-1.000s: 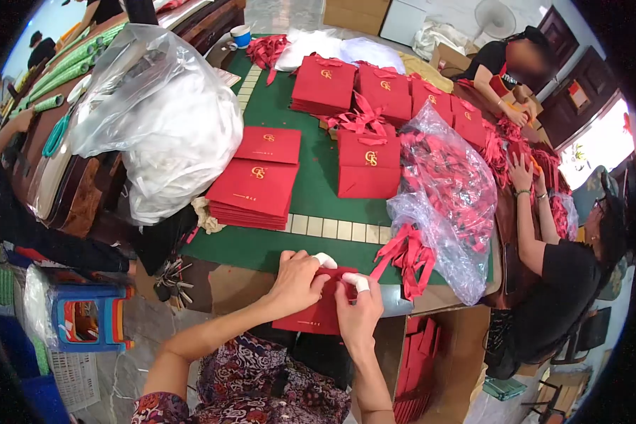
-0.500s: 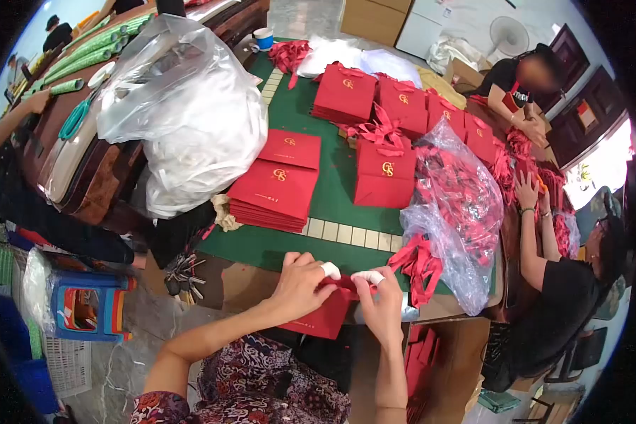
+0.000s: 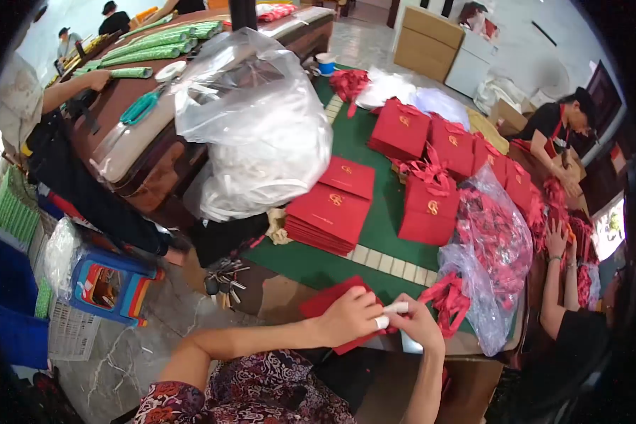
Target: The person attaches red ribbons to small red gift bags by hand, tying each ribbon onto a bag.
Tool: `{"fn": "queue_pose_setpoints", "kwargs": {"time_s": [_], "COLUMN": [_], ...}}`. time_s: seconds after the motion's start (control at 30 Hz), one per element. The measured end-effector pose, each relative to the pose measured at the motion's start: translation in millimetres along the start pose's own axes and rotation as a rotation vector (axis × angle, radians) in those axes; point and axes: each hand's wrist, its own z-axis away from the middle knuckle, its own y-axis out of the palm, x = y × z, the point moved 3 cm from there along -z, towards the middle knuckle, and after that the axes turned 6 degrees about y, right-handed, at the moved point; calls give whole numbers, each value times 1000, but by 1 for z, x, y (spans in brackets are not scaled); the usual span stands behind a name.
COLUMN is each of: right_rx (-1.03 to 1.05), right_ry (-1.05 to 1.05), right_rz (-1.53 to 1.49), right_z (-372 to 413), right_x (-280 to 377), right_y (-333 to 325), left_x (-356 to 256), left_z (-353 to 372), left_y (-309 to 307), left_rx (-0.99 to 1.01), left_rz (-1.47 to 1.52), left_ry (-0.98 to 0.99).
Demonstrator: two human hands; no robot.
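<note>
Bag (image 3: 324,299), red, tilted at the near edge of your green surface (image 3: 300,265), partly hidden by your left hand (image 3: 353,316). Left grip: fingers curled closed on the bag. Right hand (image 3: 418,325): grip drawn nearly together beside the left fingertips; contents cannot be told. Red ribbons (image 3: 446,302) lie near your right hand; stacked bags (image 3: 328,215) lie beyond.

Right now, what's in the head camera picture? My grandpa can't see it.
A person's left hand and right hand meet at a red bag by the near edge of a green table. Farther back are more red bags and a clear bag of red ribbons; a clear bag of white material bulges to the left.
</note>
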Motion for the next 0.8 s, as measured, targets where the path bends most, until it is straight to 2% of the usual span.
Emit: {"fn": "queue_pose_setpoints", "kwargs": {"time_s": [0.03,0.07,0.2,0.27,0.33,0.43,0.53,0.6,0.67,0.7,0.73,0.8], "right_rx": [41,6,-268,-367,-447,-585,-677,-695,-694,-698,-698,-732], "right_ry": [63,53,104,37,8,-33,-57,-74,-220,-208,-207,-226], "right_rz": [-141,-116,-310,-268,-243,-47,-86,-44,404,547,547,789], "right_z": [-1,-3,-14,-21,-21,-17,-3,15,35,42,45,50], "right_x": [-4,-7,-9,-19,-18,-16,-17,-18,-7,-2,-7,-13], "right_y": [0,1,4,0,3,2,0,-3,-1,2,3,5], "left_x": [1,3,4,5,15,21,31,44,56,59,61,61], "left_z": [-1,-2,5,5,6,9,12,16,22,22,23,23], "left_y": [0,-1,8,8,2,0,0,-2,4,5,6,11], "left_rx": [-8,26,104,166,141,152,145,155,135,130,124,92], "left_rz": [14,-14,146,203,351,362,351,318,298,283,267,243], "left_ry": [15,-9,-118,-140,-352,-431,-480,-587,-588,-597,-605,-570]}}
